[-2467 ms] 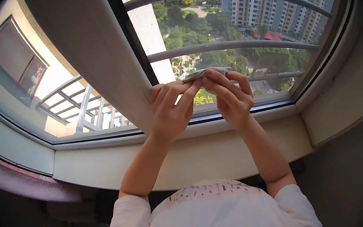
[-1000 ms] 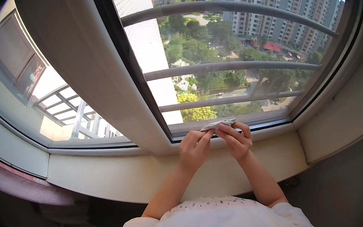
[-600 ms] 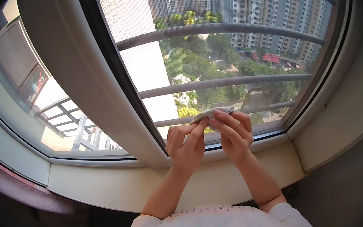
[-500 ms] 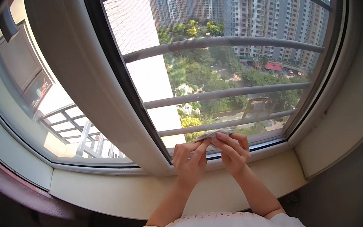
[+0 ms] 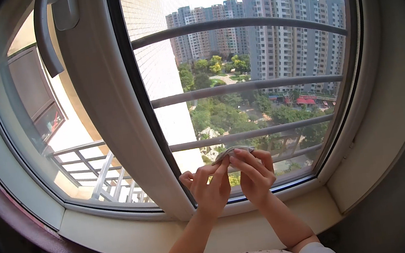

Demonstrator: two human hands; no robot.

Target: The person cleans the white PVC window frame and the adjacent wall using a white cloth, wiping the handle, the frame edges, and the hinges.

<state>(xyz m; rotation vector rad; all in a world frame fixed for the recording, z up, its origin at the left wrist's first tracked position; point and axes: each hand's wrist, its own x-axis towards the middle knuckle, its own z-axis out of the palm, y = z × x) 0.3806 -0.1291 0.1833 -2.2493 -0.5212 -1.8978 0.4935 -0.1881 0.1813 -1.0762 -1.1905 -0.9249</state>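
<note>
A small, crumpled grey-white cloth (image 5: 236,150) is held up in front of the window pane, between the fingertips of both hands. My left hand (image 5: 209,185) pinches its left part, with the outer fingers curled. From the other side, my right hand (image 5: 255,173) grips the cloth with thumb and fingers, close against the left. The fingers hide most of its lower part. Just behind the hands is the barred window (image 5: 261,106); whether the cloth touches it I cannot tell.
A pale sill (image 5: 125,237) runs below my forearms. To the left stands a thick white window post (image 5: 99,88) with a grey handle (image 5: 45,39). Horizontal grey bars (image 5: 248,86) cross the window. Outside are trees and tall buildings (image 5: 278,26).
The view has tilted upward, bringing more sky and the window handle into sight. Both hands have risen slightly against the window bars, still holding the cloth.
</note>
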